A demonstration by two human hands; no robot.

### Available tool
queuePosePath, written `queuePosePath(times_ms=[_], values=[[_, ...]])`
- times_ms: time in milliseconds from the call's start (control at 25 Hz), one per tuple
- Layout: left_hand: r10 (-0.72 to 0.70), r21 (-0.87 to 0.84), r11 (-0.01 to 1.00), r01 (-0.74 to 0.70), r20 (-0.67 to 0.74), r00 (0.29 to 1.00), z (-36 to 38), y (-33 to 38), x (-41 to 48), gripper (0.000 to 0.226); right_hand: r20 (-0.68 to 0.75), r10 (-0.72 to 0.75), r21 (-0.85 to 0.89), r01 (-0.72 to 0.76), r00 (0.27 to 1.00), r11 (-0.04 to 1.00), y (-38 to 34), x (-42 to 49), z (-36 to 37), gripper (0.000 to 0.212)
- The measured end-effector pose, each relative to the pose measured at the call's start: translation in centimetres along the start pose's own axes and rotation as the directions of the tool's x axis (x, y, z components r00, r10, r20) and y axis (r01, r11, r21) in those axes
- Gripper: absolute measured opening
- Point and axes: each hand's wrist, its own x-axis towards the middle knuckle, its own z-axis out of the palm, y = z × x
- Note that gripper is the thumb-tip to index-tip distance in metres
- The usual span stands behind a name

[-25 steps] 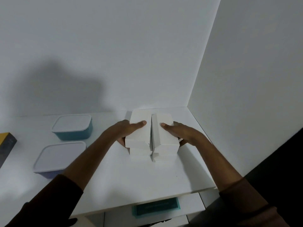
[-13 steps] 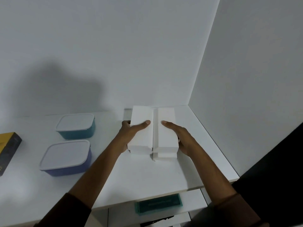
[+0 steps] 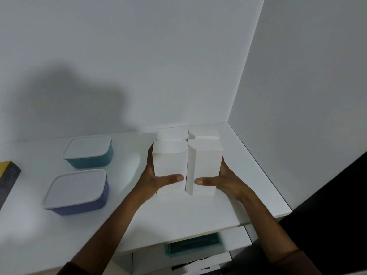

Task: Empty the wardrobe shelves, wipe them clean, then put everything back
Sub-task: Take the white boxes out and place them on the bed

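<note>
Plain white cardboard boxes point(image 3: 186, 165), matte and sharp-edged, bunched in a block with a second layer behind, flaps a bit loose on top. Sitting toward the right back corner of the white shelf point(image 3: 258, 175). Clamped from both sides: left hand point(image 3: 156, 181) on the left face, right hand point(image 3: 222, 180) on the right, thumbs flat across the front; fingers mostly hidden behind. Off to the left, teal tub point(image 3: 89, 151) and purple tub point(image 3: 77, 191), smooth plastic, pale lids.
</note>
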Motion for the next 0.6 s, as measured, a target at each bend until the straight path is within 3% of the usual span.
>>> queuePosePath(times_ms=[120,320,600], values=[[-0.02,0.067,0.998,0.017,0.046,0.999,-0.2,-1.0,-0.1,0.115,-0.025,-0.015,-0.019,0.014,1.0,1.0,0.5,0.1,0.3,0.112],[-0.018,0.14,0.99,0.019,-0.007,1.0,0.1,-1.1,-0.4,0.123,-0.054,-0.02,0.016,0.021,0.998,1.0,1.3,-0.2,0.5,0.108],[-0.018,0.056,0.998,0.02,-0.036,0.999,1.4,0.0,-1.6,0.109,-0.141,-0.019,0.088,0.031,0.99,0.996,1.7,-1.4,1.4,0.105]])
